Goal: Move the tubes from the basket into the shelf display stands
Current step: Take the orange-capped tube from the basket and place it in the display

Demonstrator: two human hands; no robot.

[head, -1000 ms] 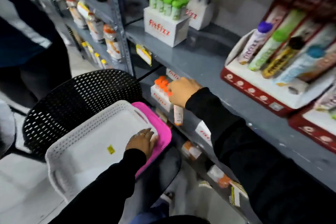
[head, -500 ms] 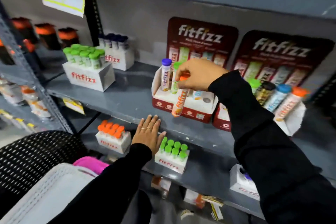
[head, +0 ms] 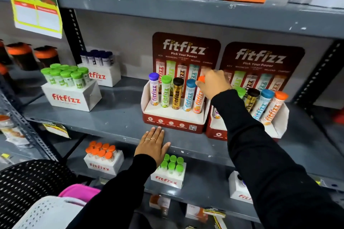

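My right hand (head: 213, 83) grips the cap of an orange-capped tube (head: 198, 101) that stands in the rightmost slot of the left red display stand (head: 173, 125). Purple, green, black and blue capped tubes fill that stand's other slots. A second red display stand (head: 275, 130) to its right holds several tubes, partly hidden by my sleeve. My left hand (head: 153, 145) lies flat with fingers spread on the front edge of the grey shelf (head: 111, 117). The white basket (head: 50, 214) and a pink basket (head: 80, 192) show at the bottom left.
White boxes of green-capped tubes (head: 71, 87) and dark-capped tubes (head: 100, 69) stand left on the same shelf. The shelf below carries boxes of orange-capped tubes (head: 103, 158) and green-capped tubes (head: 170, 171). A black mesh chair (head: 28, 178) is at lower left. Orange-white cartons line the top shelf.
My right hand carried the orange-capped tube from in front of the left stand into its rightmost slot. My left hand stayed on the shelf edge. The view moved closer and higher.
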